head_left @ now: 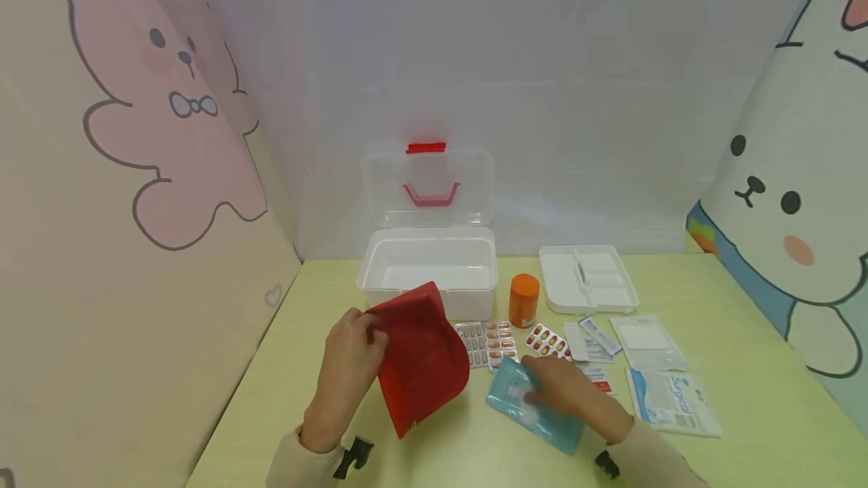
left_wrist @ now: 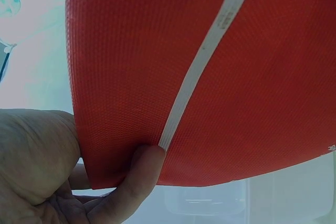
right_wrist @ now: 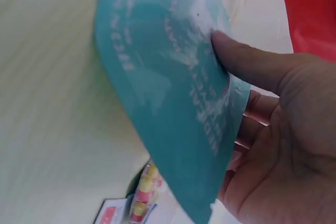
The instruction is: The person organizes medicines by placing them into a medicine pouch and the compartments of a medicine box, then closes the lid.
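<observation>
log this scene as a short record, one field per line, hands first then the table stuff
left hand: grips a red pouch
right hand: pinches a teal packet
white box: behind the pouch, lid raised
orange bottle: upright, between box and white tray
blister packs: three visible, nearer the camera than box and bottle
surgical packet: flat, right side of table

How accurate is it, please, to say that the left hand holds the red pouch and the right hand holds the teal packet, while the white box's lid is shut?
Only the lid is wrong: the head view shows it raised open at the back of the white box. The left hand does hold the red pouch, and the right hand the teal packet.
</observation>
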{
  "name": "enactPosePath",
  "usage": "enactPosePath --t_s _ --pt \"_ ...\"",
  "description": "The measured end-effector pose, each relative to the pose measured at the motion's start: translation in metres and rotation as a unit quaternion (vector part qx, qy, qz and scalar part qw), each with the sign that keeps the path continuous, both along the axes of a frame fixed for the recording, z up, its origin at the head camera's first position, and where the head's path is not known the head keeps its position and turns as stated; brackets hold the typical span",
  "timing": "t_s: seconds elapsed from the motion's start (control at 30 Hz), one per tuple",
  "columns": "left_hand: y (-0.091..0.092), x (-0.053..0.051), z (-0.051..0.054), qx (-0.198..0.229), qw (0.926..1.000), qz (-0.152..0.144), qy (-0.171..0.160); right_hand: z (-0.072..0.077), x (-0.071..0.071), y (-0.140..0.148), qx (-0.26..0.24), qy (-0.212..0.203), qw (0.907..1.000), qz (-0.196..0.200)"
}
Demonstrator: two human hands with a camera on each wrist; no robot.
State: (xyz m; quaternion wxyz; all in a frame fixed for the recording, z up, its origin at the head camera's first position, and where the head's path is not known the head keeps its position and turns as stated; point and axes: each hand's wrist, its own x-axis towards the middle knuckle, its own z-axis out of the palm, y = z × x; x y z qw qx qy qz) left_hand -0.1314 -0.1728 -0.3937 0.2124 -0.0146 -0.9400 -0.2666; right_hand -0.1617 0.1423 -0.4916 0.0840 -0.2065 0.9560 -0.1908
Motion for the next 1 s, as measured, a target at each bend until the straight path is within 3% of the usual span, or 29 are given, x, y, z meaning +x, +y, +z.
enactPosePath --t_s 0.23,0.5,0.77,1.0 --pt "0.001 -0.001 0.0 0.0 1.0 0.002 0.0 0.017 0.004 0.011 -0.03 0.048 0.9978 0.034" --pt "0.005 0.0 0.003 0.006 1.0 -0.003 0.007 0.051 0.011 0.019 -0.073 0.101 0.9914 0.04" --pt "0.011 -0.002 0.009 0.014 0.9991 -0.013 0.037 0.092 0.025 0.022 -0.095 0.161 0.9823 0.001" --pt "0.022 -0.006 0.016 0.029 0.9984 -0.02 0.044 0.112 0.034 0.016 -0.141 0.208 0.9679 0.0"
